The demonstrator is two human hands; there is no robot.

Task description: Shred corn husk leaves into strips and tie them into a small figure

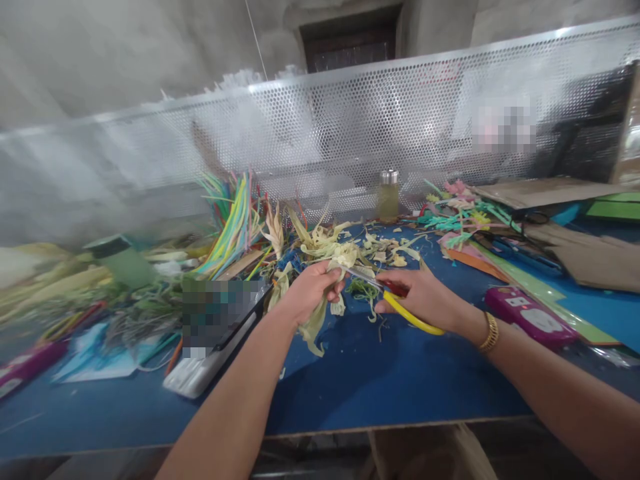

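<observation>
Your left hand (316, 288) pinches one bunch of pale husk (345, 253) at the centre of the frame. Just right of it, your right hand (423, 293) grips one pair of scissors (403, 309), blades reaching to the husk. One gold bracelet (490, 332) rings your right wrist. Two purple cases (530, 317) lie lower left and right; one bottle (389, 200) stands above centre.
</observation>
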